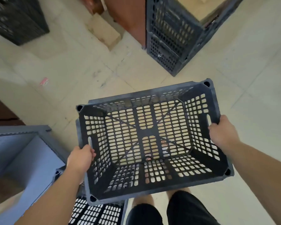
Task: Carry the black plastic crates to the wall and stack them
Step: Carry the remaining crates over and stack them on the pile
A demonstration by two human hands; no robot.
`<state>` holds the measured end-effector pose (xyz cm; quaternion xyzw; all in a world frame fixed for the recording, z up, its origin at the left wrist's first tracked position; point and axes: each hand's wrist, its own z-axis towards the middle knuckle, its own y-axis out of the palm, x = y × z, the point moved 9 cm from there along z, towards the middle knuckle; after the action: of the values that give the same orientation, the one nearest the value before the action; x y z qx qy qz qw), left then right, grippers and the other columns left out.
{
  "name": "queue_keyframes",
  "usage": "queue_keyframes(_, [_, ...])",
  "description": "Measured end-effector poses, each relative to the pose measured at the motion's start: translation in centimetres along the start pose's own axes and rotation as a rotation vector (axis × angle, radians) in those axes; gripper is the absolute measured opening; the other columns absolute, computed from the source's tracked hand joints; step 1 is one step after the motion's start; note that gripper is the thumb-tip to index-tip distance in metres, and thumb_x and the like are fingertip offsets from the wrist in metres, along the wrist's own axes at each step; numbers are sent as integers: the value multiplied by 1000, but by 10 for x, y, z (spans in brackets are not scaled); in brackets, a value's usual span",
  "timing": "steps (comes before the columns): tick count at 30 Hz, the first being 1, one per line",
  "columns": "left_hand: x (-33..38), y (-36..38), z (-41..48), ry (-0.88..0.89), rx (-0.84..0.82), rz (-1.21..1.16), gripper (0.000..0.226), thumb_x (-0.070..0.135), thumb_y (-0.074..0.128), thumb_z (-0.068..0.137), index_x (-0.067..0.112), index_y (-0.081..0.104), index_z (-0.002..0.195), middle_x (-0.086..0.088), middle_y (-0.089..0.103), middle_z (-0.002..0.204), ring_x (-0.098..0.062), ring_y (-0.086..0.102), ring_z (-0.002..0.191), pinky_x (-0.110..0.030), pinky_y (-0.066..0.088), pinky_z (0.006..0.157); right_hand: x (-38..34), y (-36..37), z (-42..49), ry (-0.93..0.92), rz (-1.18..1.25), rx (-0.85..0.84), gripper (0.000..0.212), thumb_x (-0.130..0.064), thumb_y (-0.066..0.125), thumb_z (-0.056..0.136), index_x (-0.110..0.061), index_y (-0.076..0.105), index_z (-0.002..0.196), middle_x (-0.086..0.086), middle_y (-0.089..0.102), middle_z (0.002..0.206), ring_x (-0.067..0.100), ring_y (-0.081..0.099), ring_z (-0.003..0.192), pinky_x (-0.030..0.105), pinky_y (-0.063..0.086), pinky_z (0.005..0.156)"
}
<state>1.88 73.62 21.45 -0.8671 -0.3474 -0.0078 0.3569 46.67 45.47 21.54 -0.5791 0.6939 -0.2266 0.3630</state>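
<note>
An empty black perforated plastic crate [151, 140] hangs in the air in front of me, seen from above with the floor showing through its holes. My left hand [80, 158] grips its left rim by the handle slot. My right hand [222, 132] grips the right rim by the other slot. Under it at the lower left lies another black crate [96, 215], partly hidden. A stack of black crates [172, 38] stands at the upper right. A further black crate [15, 18] sits at the top left.
A grey-blue cabinet or bin [19, 159] stands at the left edge. A cardboard box [104, 30] lies on the tiled floor by a brown wooden panel [130, 18]. A small pink scrap [44, 81] lies on the tiles. My legs [165, 208] are below the crate.
</note>
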Motion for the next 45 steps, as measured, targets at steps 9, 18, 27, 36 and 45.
queue_keyframes(9, [81, -31, -120, 244, -30, 68, 27, 23, 46, 94, 5, 63, 103, -12, 71, 86, -25, 61, 73, -38, 49, 67, 70, -123, -112, 83, 130, 157, 28, -15, 44, 101, -5, 49, 127, 17, 59, 108, 38, 58, 94, 46, 50, 82])
queue_keyframes(18, [151, 6, -255, 553, -172, 181, 12, 11, 45, 100, 7, 55, 97, -12, 61, 84, -21, 54, 68, -33, 41, 58, 207, -198, -216, 263, 327, 304, 29, -18, 46, 100, -4, 49, 125, 17, 60, 105, 39, 60, 92, 49, 53, 84])
queue_keyframes(27, [170, 117, -422, 737, -283, 378, 21, 8, 41, 104, -4, 58, 109, -11, 56, 78, -21, 51, 64, -31, 39, 53, 370, -269, -270, 407, 571, 424, 23, -16, 49, 98, -4, 56, 117, 22, 66, 107, 42, 64, 91, 48, 55, 82])
queue_keyframes(36, [176, 262, -580, 949, -404, 532, 11, 1, 42, 99, -2, 52, 95, -16, 55, 69, -28, 49, 57, -42, 42, 65, 543, -360, -312, 532, 665, 543, 30, -15, 50, 98, 3, 57, 122, 25, 65, 105, 44, 63, 92, 49, 57, 81])
queue_keyframes(45, [190, 411, -730, 1124, -507, 683, 17, 4, 45, 96, -1, 58, 86, -16, 58, 69, -25, 50, 56, -36, 46, 56, 673, -415, -346, 711, 832, 659, 32, -14, 51, 100, 5, 58, 125, 28, 65, 112, 47, 63, 98, 51, 57, 86])
